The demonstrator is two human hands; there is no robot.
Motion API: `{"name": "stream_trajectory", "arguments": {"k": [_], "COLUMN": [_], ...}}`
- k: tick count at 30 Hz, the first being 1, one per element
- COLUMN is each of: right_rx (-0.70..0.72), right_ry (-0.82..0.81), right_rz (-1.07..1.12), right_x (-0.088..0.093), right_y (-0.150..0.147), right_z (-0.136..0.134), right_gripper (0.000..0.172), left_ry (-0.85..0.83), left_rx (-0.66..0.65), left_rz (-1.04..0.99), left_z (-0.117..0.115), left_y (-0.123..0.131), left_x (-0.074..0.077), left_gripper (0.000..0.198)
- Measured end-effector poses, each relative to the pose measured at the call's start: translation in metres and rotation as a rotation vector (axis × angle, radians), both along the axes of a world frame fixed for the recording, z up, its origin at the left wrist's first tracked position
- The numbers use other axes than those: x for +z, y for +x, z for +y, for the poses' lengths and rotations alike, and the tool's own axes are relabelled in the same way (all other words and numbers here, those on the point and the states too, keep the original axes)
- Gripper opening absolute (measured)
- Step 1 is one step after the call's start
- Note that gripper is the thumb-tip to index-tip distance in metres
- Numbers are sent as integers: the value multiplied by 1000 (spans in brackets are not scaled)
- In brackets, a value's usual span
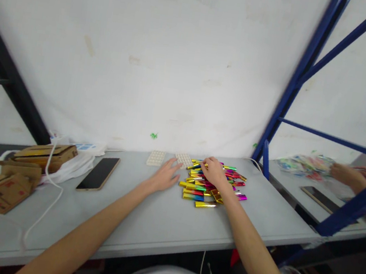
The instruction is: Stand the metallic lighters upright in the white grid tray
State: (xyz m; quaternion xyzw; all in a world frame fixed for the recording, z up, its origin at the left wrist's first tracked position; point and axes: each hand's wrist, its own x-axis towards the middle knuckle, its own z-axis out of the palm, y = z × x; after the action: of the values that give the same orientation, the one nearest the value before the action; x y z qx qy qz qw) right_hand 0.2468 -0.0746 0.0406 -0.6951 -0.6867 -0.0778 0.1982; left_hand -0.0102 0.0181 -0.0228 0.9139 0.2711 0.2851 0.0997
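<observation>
My left hand [165, 176] hovers over or rests on the grey tabletop with its fingers spread, holding nothing visible. It lies just in front of two small pale sheets with rows of round bumps, a left sheet [156, 158] and a right sheet [183, 159]. My right hand [214, 172] is on the back part of a loose pile of shiny foil-coloured tubes [194, 192], in gold, red, green, blue and purple. Its fingers are bent down among the tubes, and the fingertips are partly hidden. What they grip, if anything, cannot be made out.
A phone [98, 174] lies on the table [143, 222] at left, near opened cardboard boxes [2, 188], white bags and a white cable [57, 185]. A blue metal frame [284, 97] rises at right. Beyond it, another person's hands [348, 174] are over colourful plastic packets [308, 164].
</observation>
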Motion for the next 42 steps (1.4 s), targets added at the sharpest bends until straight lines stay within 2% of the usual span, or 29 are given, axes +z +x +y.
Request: {"name": "stream_trajectory", "arguments": {"k": [2,5,9,12,14,19,22,26,31,34,37,39,42], "right_rx": [-27,-62,-120,-132,-98,95,128,167,77,56,75,90,158], "right_ry": [-2,6,49,52,30,-47,-108,-156,-96,-104,-206,-241,-193], "right_rz": [12,33,55,73,77,19,22,40,15,-17,-44,-49,-30], "right_x": [0,2,3,-2,-8,-21,-23,-15,-6,-4,-8,-12,-17], "right_y": [8,20,38,51,57,57,50,43,44,45,43,42,44], "right_z": [0,0,-1,2,5,10,10,9,18,32,44,48,50], "right_gripper": [30,30,30,30,31,43,44,40,38,39,40,40,34], "left_ry": [-26,-27,35,26,27,50,48,49,51,83,88,79,71], "left_rx": [-4,38,110,200,241,181,177,153,78,-1,-78,-96,-80], "left_rz": [40,52,75,164,215,265,279,296,243,226,199,155,87], "left_z": [-3,-4,-9,-15,-19,-25,-27,-28,-20,-13,-7,-6,-6], "left_y": [11,8,-9,-16,-19,-21,-22,-24,-29,-35,-44,-49,-51], "left_x": [-3,0,16,31,40,49,50,50,43,37,31,27,21], "left_gripper": [51,44,31,41,48,54,54,42,28,29,33,35,40]}}
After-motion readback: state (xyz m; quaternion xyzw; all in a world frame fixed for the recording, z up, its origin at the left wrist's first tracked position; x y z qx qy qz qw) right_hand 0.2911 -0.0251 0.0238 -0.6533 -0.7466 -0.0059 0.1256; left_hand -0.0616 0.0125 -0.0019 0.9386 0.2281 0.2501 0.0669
